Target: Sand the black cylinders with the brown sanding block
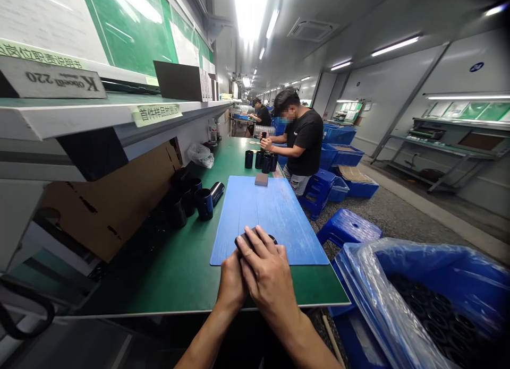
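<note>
Both my hands meet over the near end of a blue mat [274, 209] on the green workbench [175, 273]. My right hand [265, 271] lies on top, fingers curled over a dark round part [255, 236] whose rim shows just beyond the fingertips. My left hand [231, 281] sits under and beside it, closed against the same part; its fingers are mostly hidden. Several dark blue glossy cylinders [204, 203] stand at the left of the mat, one lying on its side. A small brown block [261, 179] rests at the mat's far end.
A cardboard sheet [119, 199] leans under the shelf at left. A blue bin lined with plastic [430, 300] holds dark parts at my right. Blue stools [348, 226] stand in the aisle. A person in a black shirt [303, 140] works further along the bench with more cylinders [261, 160].
</note>
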